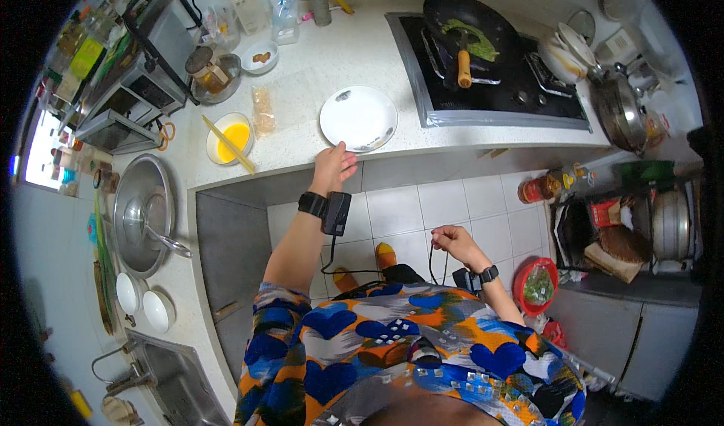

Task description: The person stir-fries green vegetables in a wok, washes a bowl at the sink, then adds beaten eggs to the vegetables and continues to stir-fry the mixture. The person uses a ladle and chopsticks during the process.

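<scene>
My left hand (336, 168) is at the counter's front edge, its thumb tip at the near rim of a white plate (358, 118) with dark floral marks. Whether thumb and rim touch is hard to tell; the fingers are apart and hold nothing. My right hand (457, 244) hangs over the floor with curled fingers. A black cable (431, 259) loops beside its fingertips, and I cannot tell if they pinch it. On the stove's left burner sits a black wok (441, 16), tilted, with green food (481, 47) and a wooden-handled turner (464, 68) in it.
Left of the plate are a packet (263, 109) and a bowl of yellow liquid (233, 139) with chopsticks (229, 146) across it. A steel basin (125, 245), two white bowls (158, 311) and a sink (181, 378) line the left counter. A red basin (519, 290) is at lower right.
</scene>
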### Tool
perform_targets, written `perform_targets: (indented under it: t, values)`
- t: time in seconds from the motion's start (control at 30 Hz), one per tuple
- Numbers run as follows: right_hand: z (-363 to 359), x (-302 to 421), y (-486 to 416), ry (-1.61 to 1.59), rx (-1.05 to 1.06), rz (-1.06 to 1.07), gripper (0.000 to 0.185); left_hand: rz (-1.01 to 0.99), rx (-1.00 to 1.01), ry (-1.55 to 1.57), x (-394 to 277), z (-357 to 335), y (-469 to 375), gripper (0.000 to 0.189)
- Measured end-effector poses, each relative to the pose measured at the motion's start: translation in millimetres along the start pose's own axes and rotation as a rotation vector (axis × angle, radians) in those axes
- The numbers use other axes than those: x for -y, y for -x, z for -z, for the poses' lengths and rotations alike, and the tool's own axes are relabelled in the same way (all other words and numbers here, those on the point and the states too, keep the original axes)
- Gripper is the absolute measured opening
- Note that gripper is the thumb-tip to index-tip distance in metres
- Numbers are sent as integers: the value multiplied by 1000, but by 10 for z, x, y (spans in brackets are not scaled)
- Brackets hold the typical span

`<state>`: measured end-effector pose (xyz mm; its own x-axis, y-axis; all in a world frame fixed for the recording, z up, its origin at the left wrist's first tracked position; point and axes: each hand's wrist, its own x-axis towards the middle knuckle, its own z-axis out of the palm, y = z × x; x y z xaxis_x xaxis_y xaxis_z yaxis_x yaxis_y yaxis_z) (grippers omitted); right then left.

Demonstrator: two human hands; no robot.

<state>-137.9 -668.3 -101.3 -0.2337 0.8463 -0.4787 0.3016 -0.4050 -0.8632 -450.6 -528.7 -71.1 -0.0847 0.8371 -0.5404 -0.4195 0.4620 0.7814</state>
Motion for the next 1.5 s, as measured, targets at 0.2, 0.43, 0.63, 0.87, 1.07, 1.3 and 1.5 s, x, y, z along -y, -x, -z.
perform_targets:
  t: [0.2,0.43,0.63,0.87,1.07,1.3,1.5]
  values:
    - [313,-126,-288,-102,36,-1,21,39,-148,20,87,-72,-425,41]
    - [277,-70,-635,8,106,-15,20,-105,-252,73,181,-88,-448,37]
    - [61,65,-732,100,216,-81,20,-163,-49,154,90,138,626,39]
    - [-111,282,-891,233,370,-26,22,-411,-154,400,-48,824,2159,35]
    - [-536,447,-935,335,491,-37,22,-878,-619,644,167,1849,3312,20]
    - [-955,576,-901,400,556,14,21,-1145,-224,1268,434,3315,3882,12]
    - [-1134,724,-724,553,511,113,23,-1183,-329,1222,763,3673,4020,24]
